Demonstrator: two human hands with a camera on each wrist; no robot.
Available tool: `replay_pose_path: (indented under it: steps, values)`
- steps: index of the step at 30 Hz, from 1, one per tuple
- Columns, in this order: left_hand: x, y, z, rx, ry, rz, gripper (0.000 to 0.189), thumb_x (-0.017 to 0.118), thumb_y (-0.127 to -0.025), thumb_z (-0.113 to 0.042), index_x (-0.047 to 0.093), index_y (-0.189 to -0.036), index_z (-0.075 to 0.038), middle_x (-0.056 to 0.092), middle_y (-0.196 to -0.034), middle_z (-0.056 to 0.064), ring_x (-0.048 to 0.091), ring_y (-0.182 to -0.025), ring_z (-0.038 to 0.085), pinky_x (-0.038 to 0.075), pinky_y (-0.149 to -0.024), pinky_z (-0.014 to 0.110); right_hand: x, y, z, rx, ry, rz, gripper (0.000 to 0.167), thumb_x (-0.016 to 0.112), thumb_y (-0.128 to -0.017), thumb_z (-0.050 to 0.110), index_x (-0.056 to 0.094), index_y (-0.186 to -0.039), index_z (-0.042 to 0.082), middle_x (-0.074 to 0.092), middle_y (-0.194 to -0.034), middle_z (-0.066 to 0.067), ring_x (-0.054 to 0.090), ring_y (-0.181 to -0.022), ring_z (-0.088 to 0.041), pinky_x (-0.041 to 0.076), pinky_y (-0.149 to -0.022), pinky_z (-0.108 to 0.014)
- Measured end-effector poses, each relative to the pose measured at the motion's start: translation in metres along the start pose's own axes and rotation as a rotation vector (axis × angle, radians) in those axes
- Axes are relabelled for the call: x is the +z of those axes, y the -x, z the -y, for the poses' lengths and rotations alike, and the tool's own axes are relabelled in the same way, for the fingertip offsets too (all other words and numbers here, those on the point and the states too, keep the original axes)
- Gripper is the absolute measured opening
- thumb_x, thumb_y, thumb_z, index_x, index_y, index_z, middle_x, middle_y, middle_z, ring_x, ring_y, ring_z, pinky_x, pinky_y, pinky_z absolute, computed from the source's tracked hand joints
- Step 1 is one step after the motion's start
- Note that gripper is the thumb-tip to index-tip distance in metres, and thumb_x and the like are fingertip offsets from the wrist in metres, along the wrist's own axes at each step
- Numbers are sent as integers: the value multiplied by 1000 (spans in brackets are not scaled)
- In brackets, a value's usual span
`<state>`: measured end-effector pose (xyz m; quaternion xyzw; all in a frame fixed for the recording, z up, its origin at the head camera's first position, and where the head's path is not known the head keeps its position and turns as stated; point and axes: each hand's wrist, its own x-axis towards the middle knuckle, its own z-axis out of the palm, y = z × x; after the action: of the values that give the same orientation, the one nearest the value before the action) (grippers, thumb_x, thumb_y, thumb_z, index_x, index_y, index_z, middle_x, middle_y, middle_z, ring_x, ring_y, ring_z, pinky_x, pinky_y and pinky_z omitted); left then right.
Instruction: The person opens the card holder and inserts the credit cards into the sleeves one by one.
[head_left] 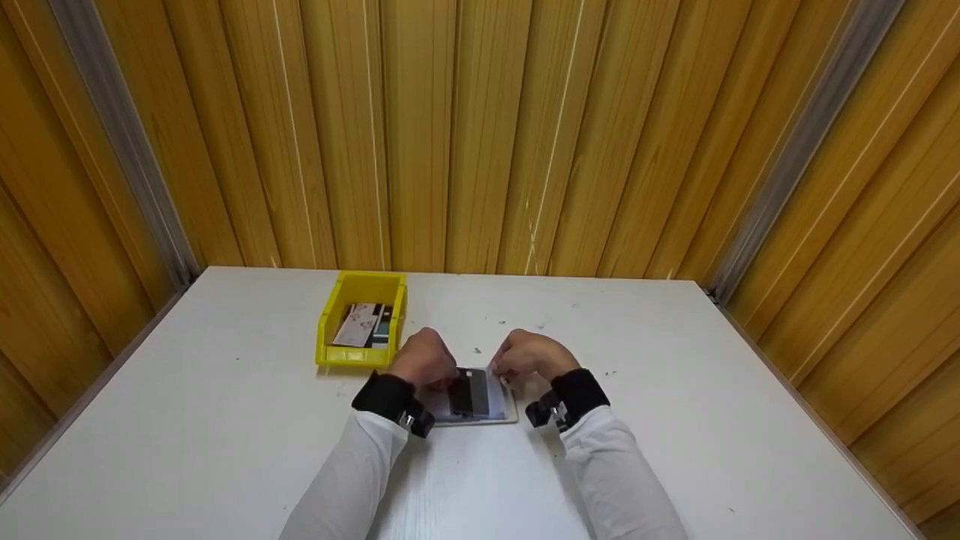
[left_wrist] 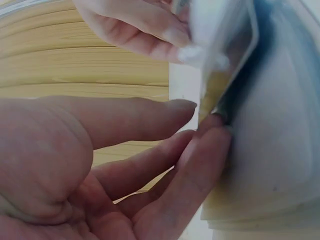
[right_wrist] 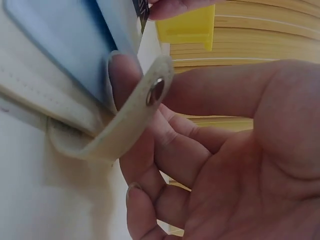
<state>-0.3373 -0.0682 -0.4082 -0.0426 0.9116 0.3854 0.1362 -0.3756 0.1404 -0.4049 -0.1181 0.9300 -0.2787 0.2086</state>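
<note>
A card holder with a cream cover and clear plastic sleeves lies opened on the table. My left hand is at its left side, pinching a dark card by the edge over the sleeves. In the left wrist view the card is blurred, its lower corner at my fingertips. At the right side my right hand pinches the edge of a clear sleeve between thumb and fingers. A cream strap with a metal snap curves up against the fingers of that hand.
A yellow bin stands behind and left of my hands, with several cards inside. The white table ends at wood-patterned walls at the back and sides.
</note>
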Motion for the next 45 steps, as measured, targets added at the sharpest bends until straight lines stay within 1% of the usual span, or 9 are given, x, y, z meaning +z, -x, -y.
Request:
replay_pose_path:
  steps: [6,11,15,21,24,29,36,40,45]
  values:
    - [2,-3,-1,-51,-21,7,6,80,-88,-8,78,-88,-2,65,-68,4,61,-64,17,46,-58,26,-1,-3,-6,-23,-68,37,17,75,-95,12,84,-106,3,68,-76,9,61,-76,-8,47,-72,-20]
    - [3,-3,-3,-44,-31,27,8,79,-89,-9,78,-89,-1,64,-66,3,60,-63,17,44,-58,27,-2,-5,-11,-32,-132,69,17,73,-96,9,82,-108,1,65,-71,10,56,-69,-5,43,-67,-18]
    - [4,-2,-5,-49,-24,33,8,78,-89,-9,77,-90,-1,64,-67,4,60,-63,18,44,-58,28,-3,-5,-13,-37,-133,76,21,73,-97,10,82,-113,1,64,-71,11,54,-68,-4,42,-65,-18]
    - [4,-3,-5,-18,51,31,11,79,-89,-9,81,-95,0,67,-71,4,62,-65,18,46,-60,27,-3,-4,-14,-35,-86,43,25,76,-97,18,84,-118,7,74,-90,8,60,-85,-8,45,-76,-21]
    - [4,-3,-5,-21,74,45,16,81,-89,-11,83,-100,0,69,-72,3,64,-67,17,48,-62,26,-3,-4,-15,-42,-84,34,25,76,-98,21,84,-118,9,75,-96,8,60,-92,-10,44,-81,-22]
    - [4,-3,-5,-26,91,86,19,82,-91,-14,84,-106,-3,71,-79,4,66,-73,20,49,-66,28,-3,-3,-15,-47,-115,33,24,75,-98,21,85,-118,10,71,-86,11,59,-85,-8,43,-76,-21]
    - [2,1,-5,20,131,101,20,79,-91,-14,86,-109,-7,80,-96,8,69,-84,22,54,-78,32,0,-3,-11,-51,-167,60,23,75,-98,19,84,-116,9,61,-69,10,52,-66,-5,40,-63,-20]
    - [1,2,-6,26,123,111,22,79,-91,-16,86,-111,-8,82,-104,9,69,-88,22,57,-84,33,1,-4,-10,-65,-188,69,24,75,-97,16,84,-117,7,58,-66,10,51,-63,-4,39,-61,-19]
    - [-2,3,-6,27,146,121,22,79,-92,-16,86,-111,-9,82,-105,9,69,-89,23,56,-84,33,3,-5,-9,-71,-199,37,24,77,-95,16,84,-116,7,59,-67,11,53,-65,-4,40,-61,-18]
